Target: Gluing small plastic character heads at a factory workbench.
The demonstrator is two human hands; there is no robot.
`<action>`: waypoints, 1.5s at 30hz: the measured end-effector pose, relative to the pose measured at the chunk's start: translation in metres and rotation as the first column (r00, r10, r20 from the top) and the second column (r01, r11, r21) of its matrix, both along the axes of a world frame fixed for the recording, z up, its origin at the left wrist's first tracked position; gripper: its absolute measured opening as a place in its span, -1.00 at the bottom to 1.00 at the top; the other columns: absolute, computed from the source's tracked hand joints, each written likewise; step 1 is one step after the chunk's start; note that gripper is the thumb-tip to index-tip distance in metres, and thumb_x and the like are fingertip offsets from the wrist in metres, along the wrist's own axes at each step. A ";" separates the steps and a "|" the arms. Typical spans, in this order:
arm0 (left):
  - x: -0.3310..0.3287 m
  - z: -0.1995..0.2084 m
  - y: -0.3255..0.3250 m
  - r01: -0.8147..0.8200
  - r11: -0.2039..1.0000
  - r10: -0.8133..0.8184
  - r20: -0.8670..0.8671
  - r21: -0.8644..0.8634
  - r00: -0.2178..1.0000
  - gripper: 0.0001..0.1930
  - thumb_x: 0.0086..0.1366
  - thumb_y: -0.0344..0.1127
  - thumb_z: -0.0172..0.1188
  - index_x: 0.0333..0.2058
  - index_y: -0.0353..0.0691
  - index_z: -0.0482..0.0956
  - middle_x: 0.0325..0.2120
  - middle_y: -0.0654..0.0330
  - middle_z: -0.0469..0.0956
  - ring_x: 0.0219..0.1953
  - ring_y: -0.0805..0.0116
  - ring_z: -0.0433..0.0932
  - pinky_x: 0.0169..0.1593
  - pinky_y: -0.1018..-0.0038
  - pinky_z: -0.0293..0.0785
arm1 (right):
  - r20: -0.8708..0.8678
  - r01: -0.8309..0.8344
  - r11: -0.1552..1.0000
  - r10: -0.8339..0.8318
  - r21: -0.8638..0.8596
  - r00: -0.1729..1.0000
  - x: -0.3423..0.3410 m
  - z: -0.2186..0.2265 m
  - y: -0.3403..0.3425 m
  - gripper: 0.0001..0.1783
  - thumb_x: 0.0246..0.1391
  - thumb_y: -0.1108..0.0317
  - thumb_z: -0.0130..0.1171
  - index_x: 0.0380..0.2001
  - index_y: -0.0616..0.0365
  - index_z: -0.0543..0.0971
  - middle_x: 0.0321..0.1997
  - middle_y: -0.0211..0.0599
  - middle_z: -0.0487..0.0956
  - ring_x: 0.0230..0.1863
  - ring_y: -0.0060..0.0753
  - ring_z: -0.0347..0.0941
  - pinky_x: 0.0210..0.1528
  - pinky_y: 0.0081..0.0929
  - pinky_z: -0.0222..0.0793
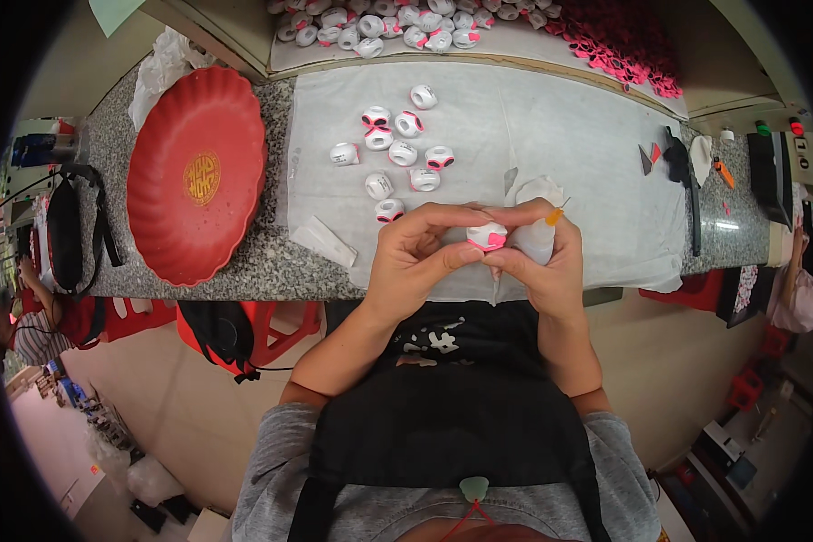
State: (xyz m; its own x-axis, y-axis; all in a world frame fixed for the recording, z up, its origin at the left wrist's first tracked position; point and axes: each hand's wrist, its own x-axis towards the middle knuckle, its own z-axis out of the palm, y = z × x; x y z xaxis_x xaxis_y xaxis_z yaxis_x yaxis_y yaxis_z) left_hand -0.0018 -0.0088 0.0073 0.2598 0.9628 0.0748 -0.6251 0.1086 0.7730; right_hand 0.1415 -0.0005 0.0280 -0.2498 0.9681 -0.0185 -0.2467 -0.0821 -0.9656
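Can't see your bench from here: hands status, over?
Left hand and right hand pinching white-and-pink piece. Right also holding orange-nozzled bottle. Similar pieces on white sheet ahead.

12 o'clock: smooth, shiny plastic is seen in the white-and-pink pieces [402,154] | 3 o'clock, near the middle: cloudy plastic is seen in the bottle [535,242] | 10 o'clock: the red dish [194,135] looks made of smooth plastic | 2 o'clock: the white sheet [596,163] is wrinkled, dull, like paper | 6 o'clock: dull cloth is seen in the black apron [452,425]
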 end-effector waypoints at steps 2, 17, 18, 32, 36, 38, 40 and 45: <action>0.001 -0.004 0.000 -0.001 1.000 0.001 -0.005 0.017 1.000 -0.76 -0.03 -0.58 0.05 -0.30 -0.39 0.36 -0.29 0.07 0.39 -0.19 0.37 0.34 -0.07 0.46 0.23 | -0.062 0.013 1.000 -0.014 -0.024 0.998 0.000 -0.003 -0.001 -0.74 -0.31 0.58 0.16 -0.42 0.28 0.42 -0.58 -0.38 0.41 -0.59 -0.68 0.29 -0.58 -0.75 0.20; 0.006 -0.005 -0.002 -0.120 0.965 0.148 -0.108 0.232 0.983 -0.81 0.00 -0.45 0.06 -0.34 -0.30 0.38 -0.33 0.10 0.43 -0.19 0.30 0.37 0.07 0.24 -0.09 | -0.187 0.084 0.996 -0.079 0.016 0.979 -0.007 -0.011 -0.011 -0.74 -0.35 0.64 0.11 -0.46 0.29 0.33 -0.47 -0.09 0.42 -0.66 -0.45 0.34 -0.69 -0.62 0.24; 0.006 -0.005 -0.002 -0.115 0.967 0.143 -0.112 0.229 0.983 -0.81 0.00 -0.45 0.06 -0.34 -0.30 0.38 -0.33 0.10 0.44 -0.19 0.30 0.37 0.07 0.24 -0.10 | -0.189 0.076 0.997 -0.070 0.027 0.980 -0.007 -0.011 -0.011 -0.74 -0.35 0.65 0.10 -0.46 0.29 0.33 -0.48 -0.10 0.41 -0.66 -0.44 0.34 -0.69 -0.62 0.24; 0.004 -0.003 -0.003 -0.055 0.994 0.069 -0.135 0.099 0.988 -0.76 0.00 -0.49 0.05 -0.28 -0.34 0.37 -0.32 0.13 0.42 -0.23 0.40 0.38 0.10 0.30 -0.09 | -0.166 0.006 1.000 -0.010 -0.026 0.986 -0.001 -0.007 -0.004 -0.74 -0.31 0.60 0.07 -0.42 0.30 0.33 -0.50 -0.10 0.41 -0.65 -0.45 0.34 -0.66 -0.61 0.27; 0.007 0.000 -0.004 -0.117 0.980 0.154 -0.233 0.163 0.960 -0.72 0.00 -0.51 0.04 -0.24 -0.36 0.36 -0.30 0.14 0.42 -0.26 0.43 0.39 0.10 0.29 -0.09 | -0.154 0.029 0.999 -0.036 -0.045 0.987 -0.002 -0.004 -0.005 -0.75 -0.29 0.59 0.02 -0.40 0.32 0.33 -0.50 -0.10 0.41 -0.64 -0.46 0.35 -0.64 -0.60 0.29; 0.007 -0.002 -0.003 -0.127 0.962 0.195 -0.280 0.243 0.940 -0.73 0.00 -0.51 0.03 -0.26 -0.38 0.34 -0.32 0.10 0.42 -0.23 0.40 0.38 0.09 0.31 -0.05 | -0.142 0.035 0.999 -0.039 -0.033 0.989 -0.002 -0.005 -0.006 -0.76 -0.28 0.59 0.02 -0.40 0.32 0.32 -0.50 -0.10 0.41 -0.63 -0.47 0.35 -0.64 -0.60 0.30; 0.007 -0.003 -0.003 -0.130 0.938 0.238 -0.323 0.322 0.916 -0.74 0.00 -0.51 0.02 -0.27 -0.41 0.33 -0.33 0.06 0.41 -0.21 0.37 0.37 0.08 0.33 -0.01 | -0.163 0.053 0.997 -0.062 -0.056 0.985 -0.003 -0.006 -0.008 -0.75 -0.28 0.58 0.02 -0.40 0.32 0.32 -0.50 -0.10 0.42 -0.63 -0.48 0.35 -0.64 -0.60 0.30; 0.012 -0.001 -0.005 -0.178 0.971 0.216 -0.257 0.161 0.942 -0.75 0.00 -0.50 0.03 -0.27 -0.36 0.36 -0.32 0.14 0.42 -0.25 0.45 0.38 0.10 0.29 -0.12 | -0.177 0.079 0.993 -0.094 -0.089 0.980 -0.004 -0.008 -0.007 -0.75 -0.28 0.57 0.03 -0.40 0.31 0.32 -0.50 -0.11 0.41 -0.64 -0.49 0.34 -0.63 -0.60 0.30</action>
